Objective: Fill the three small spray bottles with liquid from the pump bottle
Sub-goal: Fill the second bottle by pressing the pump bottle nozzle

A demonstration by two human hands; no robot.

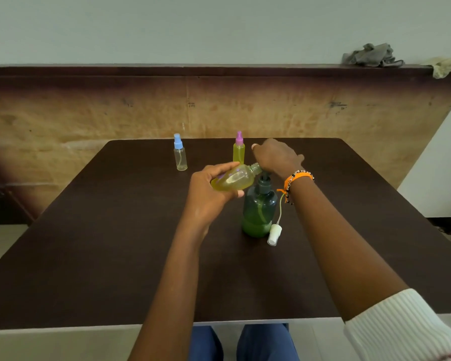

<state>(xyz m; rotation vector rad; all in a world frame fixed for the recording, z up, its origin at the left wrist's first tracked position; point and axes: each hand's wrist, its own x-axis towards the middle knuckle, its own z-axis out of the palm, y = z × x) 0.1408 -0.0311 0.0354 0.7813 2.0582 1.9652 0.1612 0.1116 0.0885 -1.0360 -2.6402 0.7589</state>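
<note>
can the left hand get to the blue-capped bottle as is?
Probably not yet: the left hand holds the uncapped bottle at the pump bottle. The path to the blue-capped bottle looks clear.

The pump bottle (258, 212), dark translucent green with a dark pump head, stands upright near the middle of the bench, holding green liquid in its lower part. One uncapped small spray bottle (235, 179), clear and filled with yellow-green liquid, is tilted almost horizontal with its open neck at the pump spout, and its white spray cap (273, 234) with dip tube lies just right of the pump bottle's base. Toward the far edge stand two capped bottles, well apart: a blue-capped bottle (180, 153), clear and seemingly unfilled, at left, and a pink-capped bottle (239, 149) full of yellow-green liquid.
</note>
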